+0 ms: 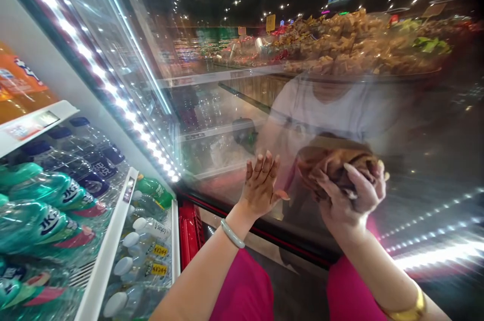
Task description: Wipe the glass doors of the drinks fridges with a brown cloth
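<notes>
Cooler shelving (108,245) is lining our 10 o'clock, holding teal bottles (22,225); glass door (234,94) is filling 12. We're spreading left hand (260,185) at 11, fingers apart, palm facing glass, probably for steadying; can't tell if it's actually touching. We're clutching brown cloth (316,172) at 1, right hand (351,200) curling around bunched folds, likely so nothing's slipping loose.
</notes>
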Demonstrator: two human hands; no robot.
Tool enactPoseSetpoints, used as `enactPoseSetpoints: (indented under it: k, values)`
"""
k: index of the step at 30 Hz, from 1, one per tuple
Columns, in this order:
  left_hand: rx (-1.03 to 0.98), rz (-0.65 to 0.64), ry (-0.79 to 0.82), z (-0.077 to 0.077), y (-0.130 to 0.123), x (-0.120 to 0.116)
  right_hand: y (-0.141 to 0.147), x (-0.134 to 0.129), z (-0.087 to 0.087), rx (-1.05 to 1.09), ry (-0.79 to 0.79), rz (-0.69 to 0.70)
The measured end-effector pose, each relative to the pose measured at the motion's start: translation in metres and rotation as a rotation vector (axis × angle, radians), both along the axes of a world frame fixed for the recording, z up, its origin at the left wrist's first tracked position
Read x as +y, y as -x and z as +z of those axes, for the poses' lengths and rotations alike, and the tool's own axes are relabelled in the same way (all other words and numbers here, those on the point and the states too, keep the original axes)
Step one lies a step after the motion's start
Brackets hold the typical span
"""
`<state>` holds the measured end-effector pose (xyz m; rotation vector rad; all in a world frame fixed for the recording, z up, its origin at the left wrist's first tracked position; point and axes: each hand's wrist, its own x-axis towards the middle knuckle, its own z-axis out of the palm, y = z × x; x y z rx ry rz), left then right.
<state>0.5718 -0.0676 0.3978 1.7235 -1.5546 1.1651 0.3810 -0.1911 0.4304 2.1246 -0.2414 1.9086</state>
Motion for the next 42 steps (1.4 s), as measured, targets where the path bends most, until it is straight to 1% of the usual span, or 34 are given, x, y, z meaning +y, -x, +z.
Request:
enactPoseSetpoints:
  k: [1, 2, 3, 4, 5, 7, 8, 9, 10, 11, 12, 14, 16, 17, 18, 20, 22, 23, 24, 25, 26, 27, 29, 30, 31, 32, 33, 34, 36, 37, 38, 39, 40, 42]
  values:
    - [0.014, -0.001, 0.009, 0.003, -0.003, 0.002, -0.015, 0.005, 0.010, -0.027, 0.059, -0.053]
    - [0.029, 0.000, 0.018, 0.005, -0.006, 0.004, -0.028, 0.010, 0.016, 0.000, 0.087, -0.069]
    - [0.042, 0.002, 0.027, 0.006, -0.009, 0.007, -0.037, 0.016, 0.017, 0.044, 0.137, -0.083]
    - [0.050, 0.002, 0.033, 0.007, -0.013, 0.010, -0.043, 0.021, 0.013, 0.123, 0.157, -0.075]
    - [0.053, 0.001, 0.037, 0.007, -0.018, 0.014, -0.044, 0.024, 0.006, 0.203, 0.172, -0.054]
    - [0.045, -0.001, 0.034, 0.004, -0.029, 0.021, -0.037, 0.027, -0.014, 0.325, 0.196, -0.004]
    - [0.040, 0.001, 0.028, 0.002, -0.034, 0.025, -0.031, 0.026, -0.023, 0.355, 0.195, 0.020]
    - [0.035, 0.004, 0.020, 0.000, -0.040, 0.028, -0.026, 0.025, -0.028, 0.359, 0.187, 0.040]
    - [0.029, 0.010, 0.012, -0.001, -0.045, 0.031, -0.024, 0.023, -0.028, 0.333, 0.177, 0.057]
    - [0.024, 0.019, 0.002, -0.002, -0.050, 0.033, -0.026, 0.021, -0.024, 0.282, 0.165, 0.070]
    - [0.021, 0.029, -0.008, -0.002, -0.055, 0.035, -0.032, 0.021, -0.015, 0.214, 0.151, 0.075]
    - [0.028, 0.053, -0.025, -0.001, -0.064, 0.038, -0.056, 0.025, 0.008, 0.083, 0.135, 0.077]
    - [0.046, 0.080, -0.023, 0.001, -0.072, 0.041, -0.085, 0.035, 0.025, 0.063, 0.139, 0.081]
    - [0.054, 0.093, -0.016, 0.001, -0.076, 0.042, -0.097, 0.040, 0.027, 0.095, 0.148, 0.092]
    - [0.060, 0.105, -0.005, 0.000, -0.080, 0.045, -0.105, 0.045, 0.025, 0.144, 0.164, 0.111]
    - [0.065, 0.133, 0.009, -0.005, -0.088, 0.051, -0.109, 0.053, 0.007, 0.259, 0.196, 0.152]
    - [0.077, 0.168, -0.003, -0.014, -0.096, 0.060, -0.100, 0.055, -0.016, 0.362, 0.211, 0.177]
    - [0.087, 0.185, -0.019, -0.018, -0.100, 0.064, -0.094, 0.054, -0.024, 0.393, 0.206, 0.182]
    - [0.098, 0.198, -0.042, -0.023, -0.103, 0.069, -0.089, 0.052, -0.028, 0.403, 0.190, 0.187]
    - [0.113, 0.208, -0.068, -0.027, -0.106, 0.073, -0.088, 0.050, -0.027, 0.388, 0.168, 0.191]
    - [0.132, 0.216, -0.094, -0.030, -0.108, 0.076, -0.090, 0.049, -0.020, 0.348, 0.144, 0.195]
    - [0.158, 0.225, -0.120, -0.031, -0.110, 0.080, -0.097, 0.049, -0.010, 0.297, 0.118, 0.200]
    - [0.226, 0.245, -0.166, -0.032, -0.112, 0.084, -0.122, 0.053, 0.012, 0.216, 0.076, 0.205]
    - [0.262, 0.256, -0.182, -0.031, -0.113, 0.086, -0.136, 0.056, 0.021, 0.222, 0.059, 0.214]
    - [0.294, 0.267, -0.190, -0.030, -0.113, 0.087, -0.149, 0.061, 0.025, 0.255, 0.054, 0.228]
    - [0.316, 0.275, -0.187, -0.030, -0.113, 0.088, -0.159, 0.065, 0.024, 0.307, 0.059, 0.245]
    - [0.328, 0.281, -0.176, -0.031, -0.113, 0.090, -0.165, 0.069, 0.018, 0.365, 0.076, 0.259]
    - [0.334, 0.287, -0.163, -0.033, -0.113, 0.092, -0.167, 0.072, 0.009, 0.417, 0.109, 0.271]
    - [0.330, 0.298, -0.152, -0.040, -0.112, 0.097, -0.160, 0.073, -0.013, 0.486, 0.196, 0.286]
    - [0.329, 0.305, -0.160, -0.044, -0.112, 0.099, -0.155, 0.072, -0.021, 0.497, 0.226, 0.300]
    - [0.334, 0.314, -0.174, -0.047, -0.111, 0.101, -0.152, 0.069, -0.024, 0.496, 0.238, 0.318]
    - [0.345, 0.325, -0.189, -0.051, -0.110, 0.102, -0.152, 0.067, -0.021, 0.486, 0.234, 0.336]
    - [0.363, 0.339, -0.198, -0.054, -0.109, 0.103, -0.157, 0.066, -0.014, 0.467, 0.215, 0.351]
    - [0.408, 0.367, -0.188, -0.058, -0.107, 0.104, -0.179, 0.068, 0.008, 0.429, 0.167, 0.361]
